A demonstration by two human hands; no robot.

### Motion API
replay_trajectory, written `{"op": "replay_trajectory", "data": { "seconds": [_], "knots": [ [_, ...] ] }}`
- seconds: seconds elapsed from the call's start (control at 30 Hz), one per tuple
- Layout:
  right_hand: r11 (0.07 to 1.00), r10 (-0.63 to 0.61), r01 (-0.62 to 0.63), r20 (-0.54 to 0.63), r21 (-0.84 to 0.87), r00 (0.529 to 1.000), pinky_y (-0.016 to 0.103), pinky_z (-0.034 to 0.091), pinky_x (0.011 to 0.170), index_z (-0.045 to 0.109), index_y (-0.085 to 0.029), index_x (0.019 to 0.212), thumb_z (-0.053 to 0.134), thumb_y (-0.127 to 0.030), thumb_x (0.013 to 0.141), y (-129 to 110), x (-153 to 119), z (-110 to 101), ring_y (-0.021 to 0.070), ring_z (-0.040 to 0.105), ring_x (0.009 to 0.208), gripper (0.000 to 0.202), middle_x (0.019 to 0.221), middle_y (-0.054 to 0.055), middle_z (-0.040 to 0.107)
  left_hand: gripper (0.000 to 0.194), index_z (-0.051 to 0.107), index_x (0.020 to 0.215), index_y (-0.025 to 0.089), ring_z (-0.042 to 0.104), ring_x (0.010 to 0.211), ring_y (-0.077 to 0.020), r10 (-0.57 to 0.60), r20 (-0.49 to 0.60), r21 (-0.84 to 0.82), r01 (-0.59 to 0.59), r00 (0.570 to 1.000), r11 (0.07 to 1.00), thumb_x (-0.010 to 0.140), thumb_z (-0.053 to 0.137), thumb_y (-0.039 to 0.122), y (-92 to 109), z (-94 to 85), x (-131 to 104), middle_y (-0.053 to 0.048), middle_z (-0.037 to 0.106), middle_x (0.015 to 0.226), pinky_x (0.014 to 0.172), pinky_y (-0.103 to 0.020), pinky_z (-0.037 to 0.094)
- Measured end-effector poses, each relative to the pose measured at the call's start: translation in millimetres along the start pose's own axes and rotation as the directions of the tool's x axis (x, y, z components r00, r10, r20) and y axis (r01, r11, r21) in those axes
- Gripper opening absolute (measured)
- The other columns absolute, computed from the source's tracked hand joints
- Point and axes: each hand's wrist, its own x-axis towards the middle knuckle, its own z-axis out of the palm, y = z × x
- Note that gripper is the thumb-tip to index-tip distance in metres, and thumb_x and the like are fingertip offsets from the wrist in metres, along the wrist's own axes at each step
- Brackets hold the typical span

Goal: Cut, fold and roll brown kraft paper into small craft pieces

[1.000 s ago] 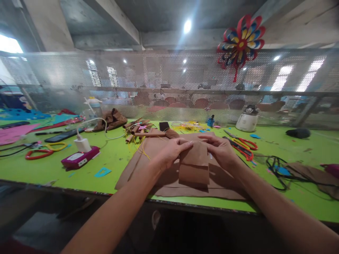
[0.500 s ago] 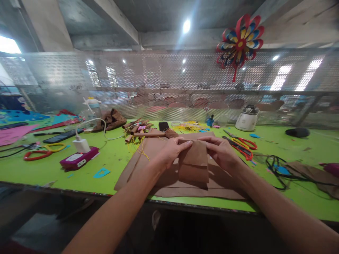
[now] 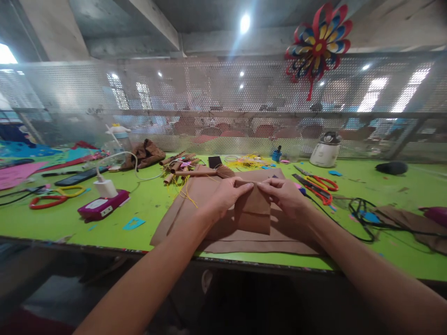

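Between my two hands is a folded piece of brown paper (image 3: 252, 209), its upper layer lapping over a longer lower one. My left hand (image 3: 225, 197) pinches its top left corner, thumb on the near face. At the top right, my right hand (image 3: 284, 194) grips the upper edge between thumb and fingers. The fingertips behind the paper are hidden. Beneath lie large brown paper sheets (image 3: 216, 244), spread on the green table. Just beyond my left hand, a rolled brown paper stick with a fringed end (image 3: 224, 172) rests on the sheets.
Right of the sheets lie scissors (image 3: 317, 186) and a black cable (image 3: 363, 218). On the left are a purple power strip (image 3: 104, 204) with a white charger (image 3: 105, 188), and red-and-yellow-handled scissors (image 3: 49, 201). Paper rolls (image 3: 174, 167) and a white bottle (image 3: 326, 150) stand farther back.
My right thumb has moved left along the paper's top edge, closer to my left thumb. The upper flap now looks shorter, and the view has tilted slightly down.
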Motion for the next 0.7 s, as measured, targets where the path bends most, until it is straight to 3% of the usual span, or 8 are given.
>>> {"op": "replay_trajectory", "data": {
  "seconds": [0.17,0.4,0.7],
  "knots": [
    [1.000,-0.006,0.006,-0.009,-0.013,1.000,0.024,0.030,0.050,0.066,-0.015,0.069,0.072,-0.042,0.065,5,3,-4,0.0072,0.038,0.051,0.028,0.060,-0.002,0.054,0.028,0.060,0.080,0.015,0.057,0.081,-0.0184,-0.015,0.006,0.046,0.014,1.000,0.999,0.074,0.063,0.041,-2,-0.8,1,-0.008,0.065,0.086,0.070,-0.029,0.042],
    [0.999,-0.013,0.012,-0.024,-0.031,1.000,0.025,0.029,0.050,0.065,-0.015,0.066,0.072,-0.042,0.063,-2,0,2,0.0074,0.037,0.050,0.029,0.058,-0.002,0.053,0.025,0.060,0.079,0.015,0.056,0.070,-0.0139,-0.094,0.010,-0.056,0.095,0.996,0.994,0.070,0.067,0.037,-2,-1.2,1,-0.004,0.064,0.079,0.062,-0.025,0.040],
    [0.988,-0.079,0.074,-0.036,-0.134,0.996,0.025,0.027,0.049,0.063,-0.016,0.064,0.070,-0.044,0.066,-2,-1,2,0.0081,0.035,0.051,0.029,0.055,-0.004,0.048,0.029,0.065,0.087,0.014,0.059,0.078,-0.0170,-0.098,0.042,-0.135,0.102,0.994,0.986,0.068,0.070,0.035,-10,-2.9,5,-0.008,0.067,0.089,0.071,-0.029,0.043]
  ]
}}
